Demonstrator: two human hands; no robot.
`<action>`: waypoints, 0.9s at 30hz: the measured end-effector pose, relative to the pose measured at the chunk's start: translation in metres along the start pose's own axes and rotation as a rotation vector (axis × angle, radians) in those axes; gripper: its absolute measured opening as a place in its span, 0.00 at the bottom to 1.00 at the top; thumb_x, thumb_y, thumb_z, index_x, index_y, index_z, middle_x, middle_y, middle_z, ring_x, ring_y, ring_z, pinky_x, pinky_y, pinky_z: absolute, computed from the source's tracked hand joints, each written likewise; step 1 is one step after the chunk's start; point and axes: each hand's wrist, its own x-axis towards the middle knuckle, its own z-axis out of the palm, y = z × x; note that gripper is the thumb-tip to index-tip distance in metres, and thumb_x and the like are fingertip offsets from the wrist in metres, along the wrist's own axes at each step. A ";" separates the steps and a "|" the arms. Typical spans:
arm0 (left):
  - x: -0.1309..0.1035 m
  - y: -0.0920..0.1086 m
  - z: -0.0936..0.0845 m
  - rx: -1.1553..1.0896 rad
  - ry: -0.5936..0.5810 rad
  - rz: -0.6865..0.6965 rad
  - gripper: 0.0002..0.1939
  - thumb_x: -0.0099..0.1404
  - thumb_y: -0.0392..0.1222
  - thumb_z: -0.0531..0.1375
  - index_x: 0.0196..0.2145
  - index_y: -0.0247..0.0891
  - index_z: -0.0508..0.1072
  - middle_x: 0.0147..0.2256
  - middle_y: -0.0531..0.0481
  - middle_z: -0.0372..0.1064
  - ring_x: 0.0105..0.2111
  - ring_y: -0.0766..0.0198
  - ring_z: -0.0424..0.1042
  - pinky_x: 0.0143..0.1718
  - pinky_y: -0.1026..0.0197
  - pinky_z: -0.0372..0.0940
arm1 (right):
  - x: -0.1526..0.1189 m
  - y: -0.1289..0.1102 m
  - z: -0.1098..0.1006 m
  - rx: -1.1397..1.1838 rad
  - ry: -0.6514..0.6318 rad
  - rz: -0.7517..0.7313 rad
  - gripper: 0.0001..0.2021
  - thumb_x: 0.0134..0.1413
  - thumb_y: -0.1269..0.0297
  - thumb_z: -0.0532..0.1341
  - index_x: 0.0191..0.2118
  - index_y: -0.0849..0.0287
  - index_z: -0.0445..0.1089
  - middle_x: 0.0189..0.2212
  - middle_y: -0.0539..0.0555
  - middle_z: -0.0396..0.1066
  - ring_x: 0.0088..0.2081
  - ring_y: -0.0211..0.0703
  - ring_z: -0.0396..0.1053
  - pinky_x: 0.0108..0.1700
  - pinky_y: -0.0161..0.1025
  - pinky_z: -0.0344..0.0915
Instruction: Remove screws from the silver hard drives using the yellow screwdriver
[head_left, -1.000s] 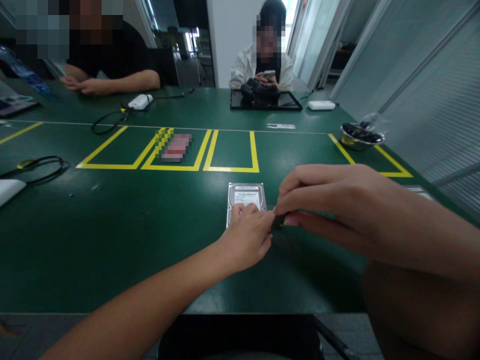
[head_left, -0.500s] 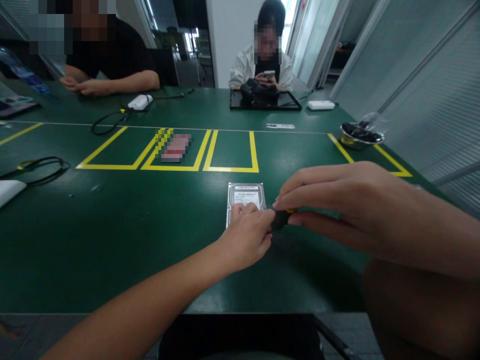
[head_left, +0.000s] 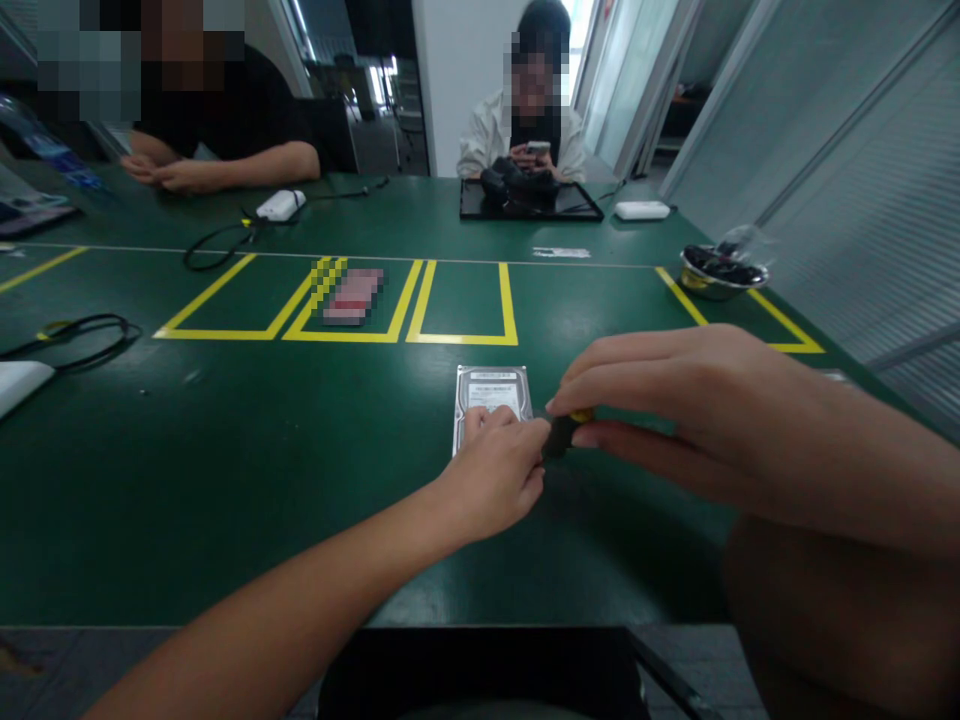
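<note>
On a green tabletop [head_left: 300, 520], working from the near side. With the left hand [head_left: 491, 480], covering the near part of a silver hard drive [head_left: 491, 387], laid flat near the middle; impossible to tell whether pressing or gripping. With the right hand [head_left: 705, 420], pinching a dark piece [head_left: 559, 437] between fingertips, just beside the drive's right edge. Now showing more of its yellow part [head_left: 582, 415] than a moment ago, perhaps from a slight turn in the grip; without any visible shift of the drive, so probably being kept steady. Farther off, marked out with yellow tape [head_left: 461, 339], and framing a blurred pinkish item [head_left: 356, 297] to the left. Toward the far right, holding dark things in a metal bowl [head_left: 718, 290]. Farthest, beyond a black tray [head_left: 592, 214], seated with a phone [head_left: 538, 148]: just another person [head_left: 484, 140].
</note>
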 end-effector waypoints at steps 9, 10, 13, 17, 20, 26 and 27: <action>0.000 0.001 -0.001 0.000 0.018 0.001 0.05 0.62 0.39 0.55 0.37 0.38 0.66 0.39 0.46 0.71 0.44 0.50 0.65 0.42 0.49 0.53 | 0.001 0.001 0.002 -0.051 0.016 0.039 0.06 0.62 0.67 0.58 0.39 0.59 0.73 0.34 0.51 0.71 0.34 0.38 0.67 0.36 0.36 0.58; 0.000 0.001 -0.001 0.001 0.019 0.001 0.05 0.62 0.39 0.55 0.36 0.38 0.66 0.38 0.46 0.71 0.44 0.50 0.65 0.42 0.49 0.53 | 0.001 0.000 0.003 -0.052 0.018 0.041 0.06 0.62 0.67 0.58 0.39 0.59 0.73 0.34 0.51 0.71 0.34 0.38 0.67 0.36 0.36 0.58; 0.000 0.001 -0.001 0.002 0.019 -0.003 0.03 0.62 0.39 0.55 0.35 0.38 0.66 0.36 0.46 0.70 0.43 0.50 0.65 0.42 0.49 0.53 | 0.001 0.001 0.004 -0.073 0.026 0.048 0.05 0.61 0.67 0.59 0.38 0.59 0.72 0.33 0.51 0.70 0.33 0.38 0.66 0.35 0.36 0.57; 0.001 0.003 -0.002 -0.001 0.010 -0.002 0.03 0.62 0.39 0.55 0.35 0.39 0.67 0.34 0.47 0.69 0.42 0.51 0.65 0.42 0.49 0.53 | 0.001 0.001 0.005 -0.096 0.034 0.071 0.04 0.59 0.67 0.60 0.36 0.59 0.72 0.31 0.51 0.69 0.32 0.39 0.64 0.33 0.37 0.55; 0.001 0.003 -0.001 -0.001 0.012 -0.003 0.04 0.62 0.39 0.55 0.35 0.39 0.68 0.33 0.47 0.69 0.42 0.51 0.65 0.42 0.49 0.53 | 0.001 0.001 0.005 -0.095 0.036 0.089 0.03 0.58 0.67 0.60 0.34 0.59 0.71 0.30 0.51 0.69 0.31 0.39 0.64 0.33 0.37 0.53; 0.001 0.003 0.000 0.034 0.015 0.015 0.05 0.63 0.39 0.54 0.36 0.38 0.68 0.35 0.46 0.70 0.42 0.50 0.65 0.42 0.47 0.54 | 0.002 -0.001 0.005 -0.100 0.022 0.120 0.06 0.58 0.64 0.61 0.32 0.58 0.69 0.29 0.51 0.68 0.30 0.39 0.62 0.32 0.37 0.51; 0.001 0.003 0.001 0.036 0.018 0.016 0.06 0.64 0.39 0.53 0.36 0.38 0.68 0.36 0.45 0.70 0.43 0.49 0.65 0.42 0.47 0.55 | 0.002 -0.001 0.006 -0.101 0.021 0.123 0.06 0.59 0.63 0.61 0.31 0.58 0.68 0.29 0.50 0.68 0.30 0.39 0.61 0.32 0.37 0.50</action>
